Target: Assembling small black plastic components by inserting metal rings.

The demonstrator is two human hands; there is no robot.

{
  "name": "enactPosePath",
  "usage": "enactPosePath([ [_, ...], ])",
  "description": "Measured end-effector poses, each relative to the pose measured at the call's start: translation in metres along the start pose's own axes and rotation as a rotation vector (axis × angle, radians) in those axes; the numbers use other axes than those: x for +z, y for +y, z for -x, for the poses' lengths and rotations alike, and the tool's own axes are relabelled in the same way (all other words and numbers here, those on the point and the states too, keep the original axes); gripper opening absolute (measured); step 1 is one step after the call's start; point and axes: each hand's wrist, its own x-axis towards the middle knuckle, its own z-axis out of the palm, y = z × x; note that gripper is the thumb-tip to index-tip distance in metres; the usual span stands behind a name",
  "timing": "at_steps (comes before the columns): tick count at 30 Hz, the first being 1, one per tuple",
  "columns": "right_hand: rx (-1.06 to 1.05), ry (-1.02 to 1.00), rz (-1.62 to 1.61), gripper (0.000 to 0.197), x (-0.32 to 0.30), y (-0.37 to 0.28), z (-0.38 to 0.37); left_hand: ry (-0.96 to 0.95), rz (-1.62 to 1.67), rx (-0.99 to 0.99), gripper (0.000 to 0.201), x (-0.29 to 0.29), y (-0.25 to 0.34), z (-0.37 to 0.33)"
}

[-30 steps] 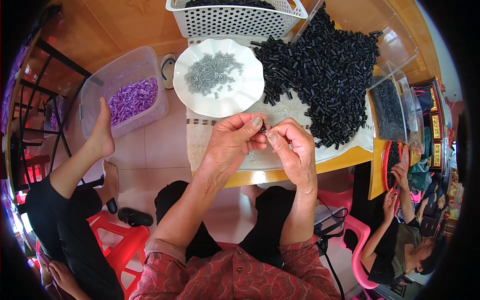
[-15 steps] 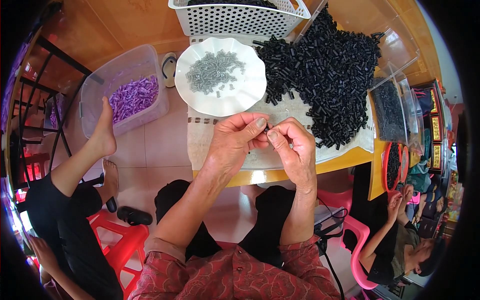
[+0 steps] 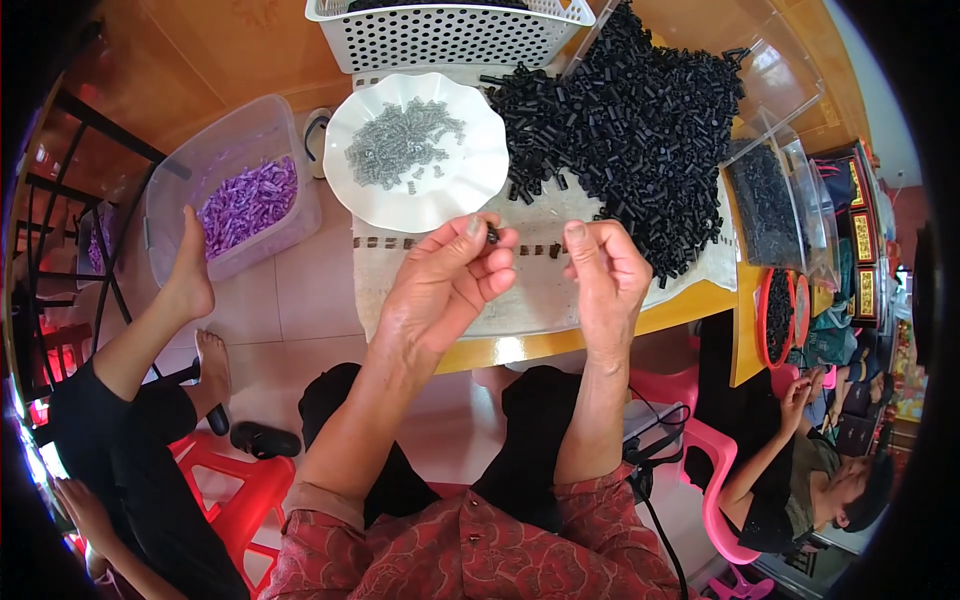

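Observation:
Over the cloth (image 3: pixel 450 310) at the table's front, my left hand (image 3: pixel 440 275) pinches a small black plastic piece (image 3: pixel 491 236) between thumb and index finger. The other fingers of that hand are loosely curled. To its right and apart from it, my right hand (image 3: pixel 610 275) has its thumb pressed against curled fingers; whatever it may hold is too small to make out. Beyond my left hand stands a white scalloped plate (image 3: pixel 470 195) with many small metal springs (image 3: pixel 400 145) on it. A large heap of short black tubular pieces (image 3: pixel 640 130) spreads behind my right hand.
A white perforated basket (image 3: pixel 450 42) stands behind the plate. Clear bins (image 3: pixel 770 205) and a red round tray (image 3: pixel 775 318) are at the right. Purple pieces fill part of a floor tub (image 3: pixel 305 215). Other people sit at left and right, beside a red stool (image 3: pixel 240 490).
My hands have come apart: the left went left with the black piece, the right moved slightly right. The whole view has shifted a little.

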Motion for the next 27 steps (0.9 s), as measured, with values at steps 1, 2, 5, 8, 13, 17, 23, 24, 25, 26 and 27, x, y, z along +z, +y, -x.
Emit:
enactPosePath([
  [1, 0.014, 0.021, 0.049, 0.019, -0.006, 0.003, -0.002, -0.007, 0.0, 0.012, 0.023, -0.001, 0.001, -0.001],
  [2, 0.029, 0.042, 0.097, 0.017, -0.012, 0.005, -0.004, -0.008, 0.0, 0.009, 0.023, 0.0, 0.002, -0.001],
  [5, 0.028, -0.002, 0.192, 0.007, -0.018, 0.012, -0.003, 0.023, -0.042, 0.04, 0.024, 0.001, 0.004, 0.001],
  [8, 0.011, -0.057, 0.347, 0.005, -0.021, 0.009, -0.003, 0.03, -0.076, 0.065, 0.025, 0.002, 0.003, 0.001],
  [13, -0.182, -0.142, 0.508, 0.011, -0.021, 0.012, -0.003, 0.07, -0.182, 0.073, 0.026, 0.007, 0.0, 0.002],
  [17, -0.051, -0.092, 0.602, 0.009, -0.016, 0.014, 0.0, 0.062, -0.222, 0.085, 0.026, 0.005, -0.004, 0.001],
  [23, -0.053, -0.105, 0.628, 0.008, -0.02, 0.017, -0.001, 0.019, -0.239, 0.098, 0.027, 0.004, -0.009, -0.001],
  [24, -0.031, -0.093, 0.543, 0.008, -0.02, 0.016, -0.001, 0.011, -0.241, 0.095, 0.027, 0.005, -0.009, -0.001],
  [25, -0.032, -0.094, 0.542, 0.008, -0.021, 0.017, -0.001, 0.003, -0.243, 0.092, 0.027, 0.005, -0.009, -0.001],
  [26, 0.063, -0.109, 0.391, 0.008, -0.022, 0.017, -0.001, 0.004, -0.243, 0.093, 0.027, 0.005, -0.01, -0.001],
  [27, 0.157, -0.124, 0.237, 0.008, -0.021, 0.017, 0.0, 0.0, -0.242, 0.089, 0.027, 0.003, -0.01, -0.001],
])
